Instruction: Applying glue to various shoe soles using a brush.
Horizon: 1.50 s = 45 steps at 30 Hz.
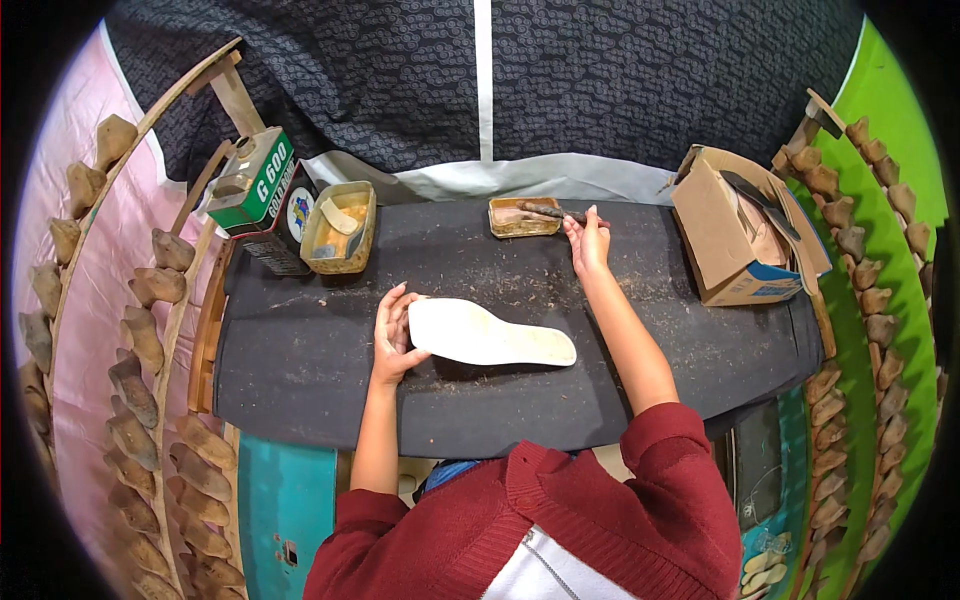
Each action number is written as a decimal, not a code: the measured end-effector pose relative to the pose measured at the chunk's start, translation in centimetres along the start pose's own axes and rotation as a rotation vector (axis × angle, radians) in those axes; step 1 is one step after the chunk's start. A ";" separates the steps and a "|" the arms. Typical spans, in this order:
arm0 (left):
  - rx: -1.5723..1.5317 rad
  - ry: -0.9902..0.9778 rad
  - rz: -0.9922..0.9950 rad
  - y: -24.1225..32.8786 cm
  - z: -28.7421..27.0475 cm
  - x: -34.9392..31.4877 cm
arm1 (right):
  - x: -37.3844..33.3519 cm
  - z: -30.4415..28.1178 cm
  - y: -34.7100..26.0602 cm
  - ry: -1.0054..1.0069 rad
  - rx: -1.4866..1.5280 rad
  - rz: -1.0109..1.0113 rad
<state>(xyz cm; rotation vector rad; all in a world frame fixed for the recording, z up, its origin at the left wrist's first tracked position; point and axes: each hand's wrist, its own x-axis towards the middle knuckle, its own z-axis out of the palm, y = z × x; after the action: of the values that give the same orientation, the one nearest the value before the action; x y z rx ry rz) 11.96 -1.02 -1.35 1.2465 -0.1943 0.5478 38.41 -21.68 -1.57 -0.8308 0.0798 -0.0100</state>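
Left hand [396, 335] lay flat on the heel end of a white insole [490, 336] mid-worktop [300, 360], grip released; right hand [588, 240] pinched a brush [553, 211] resting over a small tin [523, 217] at the far edge; glue tray [340, 228], green can [252, 180] left, cardboard box [740, 230] right

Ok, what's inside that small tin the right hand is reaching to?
The small tin holds a brownish, paste-like filling. A dark brush, held by the right hand, lies across its rim. The brush covers part of the filling, and how deep it goes cannot be seen.
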 end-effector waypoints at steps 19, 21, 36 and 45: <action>-0.295 0.261 -0.007 -0.8 -1.6 -0.1 | -7.0 -5.1 -3.6 -0.179 -0.003 0.413; -0.310 0.275 0.010 -0.4 -1.7 -0.1 | -9.3 -5.5 -4.7 -0.337 -0.132 0.539; -0.219 0.294 0.130 1.5 -0.9 -2.6 | -17.7 -6.4 -6.6 -0.509 -0.127 0.713; -0.075 0.316 0.163 4.9 0.6 -8.1 | -19.5 -5.7 -8.4 -0.673 -0.253 0.698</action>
<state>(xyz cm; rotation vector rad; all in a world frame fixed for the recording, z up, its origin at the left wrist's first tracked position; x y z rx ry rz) 2.72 -2.86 -0.46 1.0611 -0.0498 0.8627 18.69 -30.76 2.07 -0.9847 -0.2724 0.9481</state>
